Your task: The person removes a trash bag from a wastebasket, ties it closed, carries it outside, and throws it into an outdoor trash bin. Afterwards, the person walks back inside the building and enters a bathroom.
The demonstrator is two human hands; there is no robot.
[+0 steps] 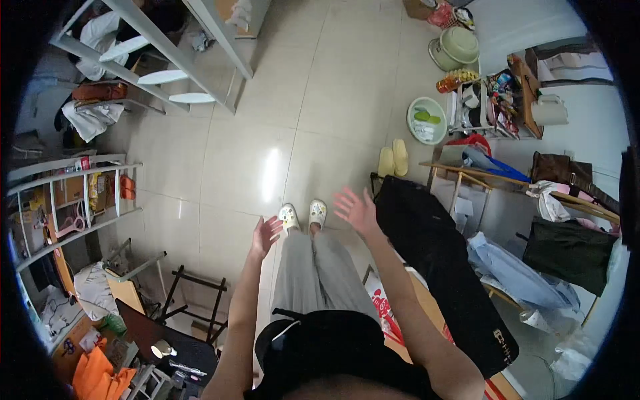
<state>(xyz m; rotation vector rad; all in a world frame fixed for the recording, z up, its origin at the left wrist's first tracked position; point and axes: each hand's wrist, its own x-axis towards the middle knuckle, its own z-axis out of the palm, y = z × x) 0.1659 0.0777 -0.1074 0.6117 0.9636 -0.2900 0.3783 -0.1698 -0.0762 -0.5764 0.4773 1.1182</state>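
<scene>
My left hand (267, 235) is held out in front of my body with its fingers spread and nothing in it. My right hand (356, 210) is also raised, palm showing, fingers apart and empty. Between and below them are my white clogs (289, 216) on the tiled floor (253, 153), under light grey trousers (310, 273). Nearest to my right hand is a long black bag (427, 247), just to its right, with no contact seen.
A white ladder (167, 50) stands at the upper left. A dark folding frame (197, 300) is at the lower left. Yellow slippers (393, 159), a basin (427, 121) with green items and a green bucket (458, 48) line the right side. Clothes hang on a wooden rack (477, 175).
</scene>
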